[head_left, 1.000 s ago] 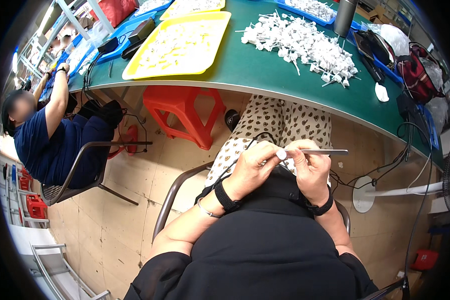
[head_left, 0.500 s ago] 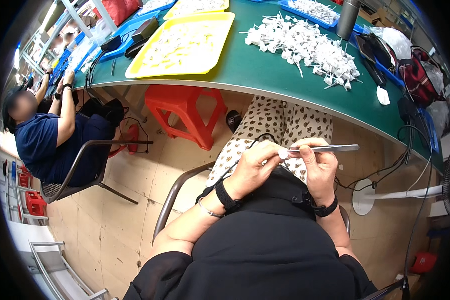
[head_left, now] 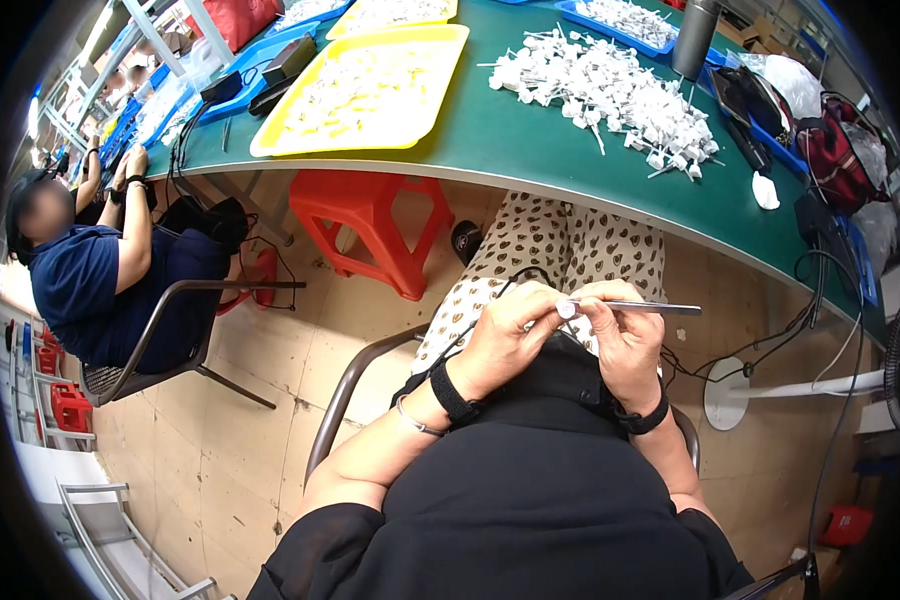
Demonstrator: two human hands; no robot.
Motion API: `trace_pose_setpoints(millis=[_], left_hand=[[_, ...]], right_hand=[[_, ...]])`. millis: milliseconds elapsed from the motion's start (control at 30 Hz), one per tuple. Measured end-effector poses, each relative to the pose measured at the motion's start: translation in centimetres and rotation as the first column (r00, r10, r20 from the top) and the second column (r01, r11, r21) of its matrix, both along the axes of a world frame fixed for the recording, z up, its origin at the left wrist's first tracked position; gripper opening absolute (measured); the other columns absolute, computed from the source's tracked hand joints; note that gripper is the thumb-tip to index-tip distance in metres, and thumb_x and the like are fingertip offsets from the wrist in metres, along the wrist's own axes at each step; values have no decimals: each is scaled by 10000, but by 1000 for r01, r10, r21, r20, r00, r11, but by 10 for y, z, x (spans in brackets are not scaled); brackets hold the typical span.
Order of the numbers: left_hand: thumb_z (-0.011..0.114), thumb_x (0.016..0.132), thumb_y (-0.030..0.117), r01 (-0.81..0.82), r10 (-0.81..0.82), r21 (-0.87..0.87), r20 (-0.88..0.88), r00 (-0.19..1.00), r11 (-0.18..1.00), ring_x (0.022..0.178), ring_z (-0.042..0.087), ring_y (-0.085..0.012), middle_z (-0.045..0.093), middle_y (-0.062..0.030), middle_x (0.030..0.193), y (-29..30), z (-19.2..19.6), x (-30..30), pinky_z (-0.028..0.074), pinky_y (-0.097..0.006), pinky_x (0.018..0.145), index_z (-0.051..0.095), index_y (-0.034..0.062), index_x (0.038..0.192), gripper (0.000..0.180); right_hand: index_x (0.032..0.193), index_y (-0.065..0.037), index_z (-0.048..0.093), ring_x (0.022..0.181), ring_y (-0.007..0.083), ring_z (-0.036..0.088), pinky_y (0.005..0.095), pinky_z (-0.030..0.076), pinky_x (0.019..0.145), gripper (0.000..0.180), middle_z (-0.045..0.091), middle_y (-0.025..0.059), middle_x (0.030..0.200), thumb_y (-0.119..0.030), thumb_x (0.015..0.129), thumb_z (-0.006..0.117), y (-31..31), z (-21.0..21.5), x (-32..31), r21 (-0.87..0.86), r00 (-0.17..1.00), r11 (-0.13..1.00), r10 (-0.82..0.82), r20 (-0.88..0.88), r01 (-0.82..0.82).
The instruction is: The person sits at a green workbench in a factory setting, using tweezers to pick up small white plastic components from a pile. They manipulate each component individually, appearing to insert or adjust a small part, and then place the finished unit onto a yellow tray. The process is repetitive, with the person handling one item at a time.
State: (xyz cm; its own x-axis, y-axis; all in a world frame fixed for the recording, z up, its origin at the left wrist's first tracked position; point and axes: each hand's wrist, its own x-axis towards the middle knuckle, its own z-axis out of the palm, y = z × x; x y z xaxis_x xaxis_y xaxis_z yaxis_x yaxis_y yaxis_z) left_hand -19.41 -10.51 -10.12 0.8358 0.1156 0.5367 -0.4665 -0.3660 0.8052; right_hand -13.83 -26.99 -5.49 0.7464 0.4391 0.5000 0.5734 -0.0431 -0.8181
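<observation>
Above my lap, my left hand (head_left: 515, 330) pinches a small white round-ended piece (head_left: 567, 309) between thumb and fingertips. Close beside it, my right hand (head_left: 625, 335) grips a pair of metal tweezers (head_left: 670, 308), the blunt end sticking out to the right. The tips of the tweezers reach the white piece, though my fingers partly cover where they meet. On the green table (head_left: 460, 150) ahead lies a loose heap of small white parts with thin stems (head_left: 610, 95). A yellow tray (head_left: 435, 115) holding many small pieces stands left of the heap.
A dark cylinder (head_left: 696, 40) stands behind the heap, near a blue tray (head_left: 660, 45) of white parts. Bags (head_left: 840, 150) and cables crowd the right end. A red stool (head_left: 370, 220) is under the table. On the left sits a person (head_left: 105, 270); a white fan stand (head_left: 730, 395) is right.
My right hand has shifted slightly left toward the left hand, and the tweezers now angle slightly downward to the right. My left hand stays in place with the white piece.
</observation>
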Motion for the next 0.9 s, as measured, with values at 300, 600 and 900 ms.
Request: trace_pose_setpoints(millis=[300,600,900], left_hand=[[726,888,6,-5,5,13,-3,1000,1000,854,668,-294,678,-105,920,0,1,-1,541,-363,752,711,43,1063,180],[715,884,-11,5,-5,16,18,1000,1000,858,666,-300,675,-106,939,0,0,-1,544,-368,753,707,48,1076,201],[716,902,16,-1,0,32,18,1000,999,840,676,-292,682,-101,933,-1,5,-2,547,-360,726,716,47,1059,160]], right_hand=[[971,18,712,738,169,665,289,523,674,119,708,84,875,-100,976,701,0,-2,-1,30,998,1000,-5,-65,7],[965,26,711,761,158,684,276,537,688,127,719,77,875,-100,979,698,2,-5,1,84,997,996,1,-71,5],[946,15,702,725,188,662,304,517,654,103,703,93,858,-86,959,714,-1,0,1,-7,1000,1000,-11,20,11]])
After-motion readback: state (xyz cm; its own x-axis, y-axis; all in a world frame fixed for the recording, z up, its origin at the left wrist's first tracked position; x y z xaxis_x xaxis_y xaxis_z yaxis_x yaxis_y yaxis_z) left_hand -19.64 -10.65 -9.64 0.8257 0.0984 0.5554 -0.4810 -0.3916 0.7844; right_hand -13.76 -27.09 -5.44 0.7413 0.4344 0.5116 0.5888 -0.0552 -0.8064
